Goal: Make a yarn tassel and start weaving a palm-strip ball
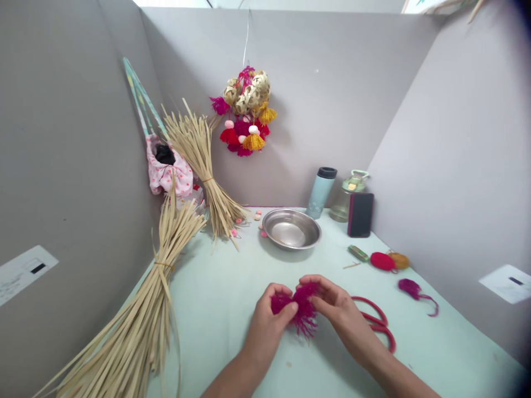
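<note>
A magenta yarn tassel (306,318) is held between my two hands above the pale green table, its loose strands fanning downward. My left hand (277,309) pinches its left part with thumb and fingers. From the other side, my right hand (327,298) grips the upper right part, fingertips pressed into the yarn. Partly behind my right forearm lie red-handled scissors (385,330); their blades are hidden. Further right rests a small magenta yarn bundle (410,288) with a loose tail.
Tied straw bundles (161,265) stand along the left wall. A metal bowl (292,229), a blue tumbler (321,193), a green bottle (346,199) and a phone (360,215) stand at the back. Red yarn (382,262) lies right. A tasselled ornament (246,110) hangs behind.
</note>
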### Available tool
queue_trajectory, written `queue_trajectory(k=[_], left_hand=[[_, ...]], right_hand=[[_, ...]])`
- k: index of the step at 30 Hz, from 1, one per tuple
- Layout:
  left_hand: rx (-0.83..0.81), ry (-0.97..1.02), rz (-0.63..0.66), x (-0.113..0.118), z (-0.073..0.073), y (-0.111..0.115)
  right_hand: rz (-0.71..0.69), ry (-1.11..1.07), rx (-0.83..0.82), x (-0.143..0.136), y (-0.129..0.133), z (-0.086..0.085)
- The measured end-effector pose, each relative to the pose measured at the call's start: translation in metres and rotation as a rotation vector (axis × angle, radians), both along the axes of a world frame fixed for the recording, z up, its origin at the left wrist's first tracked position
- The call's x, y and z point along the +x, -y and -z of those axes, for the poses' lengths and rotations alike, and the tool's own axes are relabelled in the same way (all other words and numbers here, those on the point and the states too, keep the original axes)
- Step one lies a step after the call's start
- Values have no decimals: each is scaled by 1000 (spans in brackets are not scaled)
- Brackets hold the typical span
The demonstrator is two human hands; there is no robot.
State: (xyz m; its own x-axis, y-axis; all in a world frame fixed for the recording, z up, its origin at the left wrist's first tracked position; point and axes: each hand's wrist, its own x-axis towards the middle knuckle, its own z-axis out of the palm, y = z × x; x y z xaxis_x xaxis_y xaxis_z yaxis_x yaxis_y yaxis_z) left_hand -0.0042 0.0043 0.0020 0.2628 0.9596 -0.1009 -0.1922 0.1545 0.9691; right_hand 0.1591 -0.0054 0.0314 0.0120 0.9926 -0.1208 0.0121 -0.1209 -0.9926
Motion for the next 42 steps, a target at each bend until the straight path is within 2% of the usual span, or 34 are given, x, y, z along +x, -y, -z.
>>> queue_trajectory(k=[6, 11, 18, 23, 26, 30, 32, 34, 38, 42], left_hand=[[-39, -25, -74, 2, 2, 0], [-11, -12, -64, 1, 0, 0], [-147, 194, -130, -8, -1, -8], [-130, 184, -188, -10, -1, -9], [-131, 172, -153, -8, -3, -7], [-108, 157, 31, -3, -4, -4], [-81, 132, 73, -1, -2, -4], [-69, 99, 41, -2, 1, -4], [-99, 32, -133, -8, 6, -8], [-131, 77, -231, -10, 4, -9]], right_hand=[[65, 4, 8, 4, -1, 2], [-71, 39, 15, -1, 0, -1], [73, -277, -75, 8, -9, 4], [64, -351, -100, 10, -10, 3], [66, -315, -83, 9, -10, 4], [36, -209, -44, 6, -7, 5], [11, -152, -16, 4, -6, 5], [8, -132, 3, 4, -6, 5], [60, -214, -32, 8, -8, 6], [60, -219, -46, 9, -8, 6]])
